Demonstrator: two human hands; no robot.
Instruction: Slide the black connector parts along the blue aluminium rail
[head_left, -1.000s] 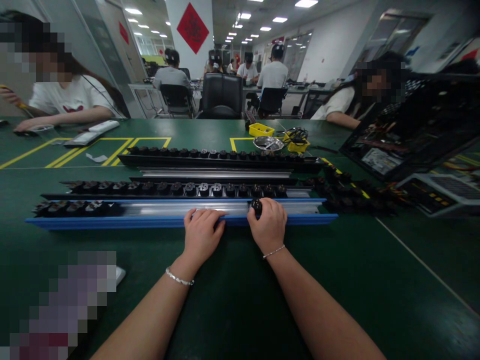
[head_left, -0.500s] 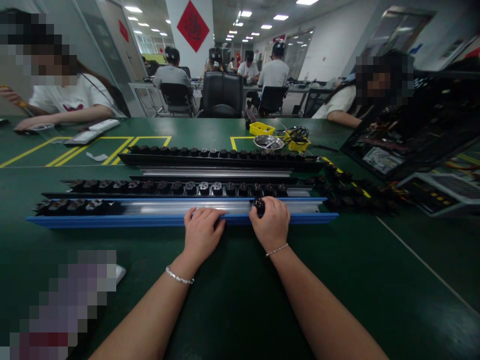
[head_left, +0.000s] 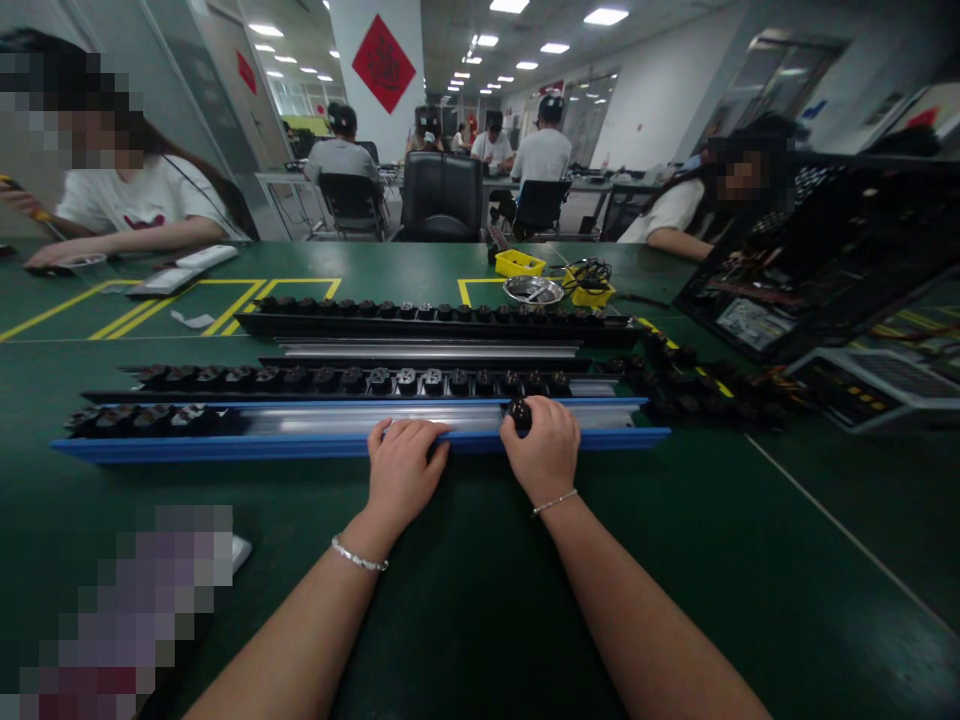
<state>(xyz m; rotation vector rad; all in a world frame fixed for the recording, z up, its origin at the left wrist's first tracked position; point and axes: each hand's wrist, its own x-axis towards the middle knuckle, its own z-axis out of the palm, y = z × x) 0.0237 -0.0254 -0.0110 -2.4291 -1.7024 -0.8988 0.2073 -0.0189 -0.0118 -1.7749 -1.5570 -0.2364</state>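
Observation:
A long blue channel rail (head_left: 232, 450) with a silvery inner floor lies across the table before me. Several black round socket-like modules (head_left: 154, 417) sit in its left end. My left hand (head_left: 405, 462) is curled over the rail's front wall, its thumb held apart along the edge; the fingertips are partly hidden inside. To the right, my right hand (head_left: 544, 448) pinches a single black round module (head_left: 519, 415) between thumb and fingers, inside or just over the channel. Whether that module touches the rail floor cannot be made out.
Behind lie black rails (head_left: 420, 322) bearing rows of similar modules. More black parts (head_left: 705, 395) crowd the right, beside a power supply unit (head_left: 874, 388) and an open computer case (head_left: 817, 250). A metal bowl (head_left: 532, 291) and yellow bins (head_left: 519, 263) stand farther back. Co-workers sit across the table.
The view has shifted slightly, so the background sits a little lower. Both hands and the pinched module keep nearly the same place at the rail.

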